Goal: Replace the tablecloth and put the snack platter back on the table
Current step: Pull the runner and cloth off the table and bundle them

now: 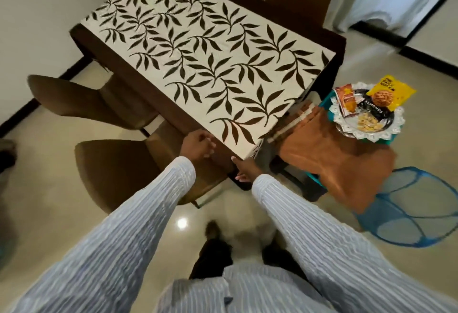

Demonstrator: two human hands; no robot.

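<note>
The left hand [197, 145] had its fingers curled at the near edge of the leaf-patterned tablecloth [198, 64], apparently pinching the hem, though blur made the grip hard to confirm. The right hand [244, 170] reached down the overhang at the near corner with fingers extended, holding nothing. The cloth lay flat over the bench [339, 42]. A hard tug from either hand would likely drag it askew or leave it uneven. The snack platter [366, 114] sat on a side stool, beside a rust cloth [329, 156] draped over it; catching that cloth could tip the platter and its packets.
</note>
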